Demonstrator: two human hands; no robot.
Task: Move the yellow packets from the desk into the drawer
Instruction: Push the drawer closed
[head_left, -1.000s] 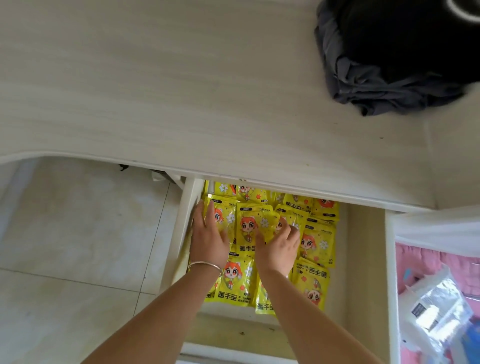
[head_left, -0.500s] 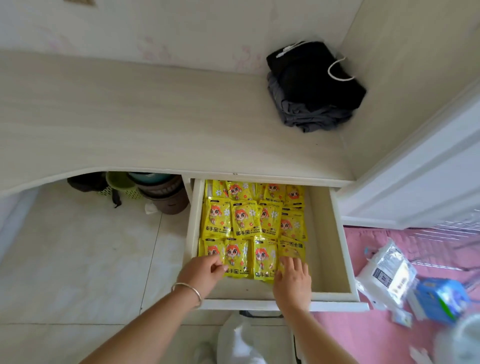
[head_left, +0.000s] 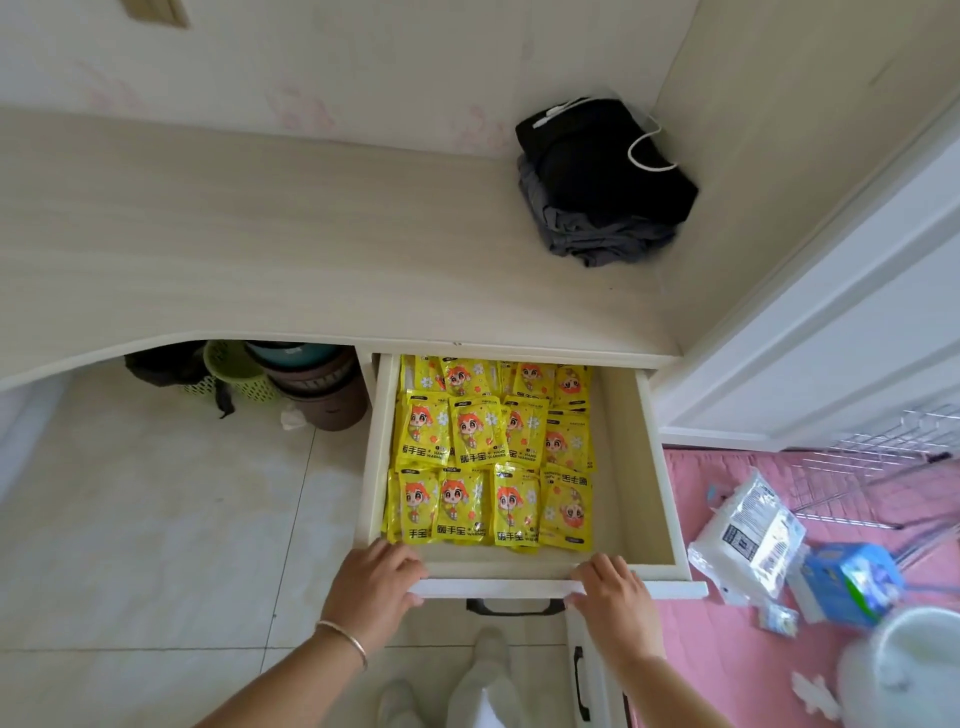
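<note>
Yellow packets (head_left: 488, 457) lie in rows filling the left part of the open drawer (head_left: 652, 467) under the desk (head_left: 260, 249). We grasp its near front edge, our left hand (head_left: 371, 587) at the left corner, our right hand (head_left: 615, 597) further right.

Left hand (head_left: 375, 582) and right hand (head_left: 613, 590) gripping front edge of packet-filled open drawer (head_left: 657, 467).

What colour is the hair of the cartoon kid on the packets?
Orange-red, on bright yellow packets in the drawer; head view shows it.
</note>
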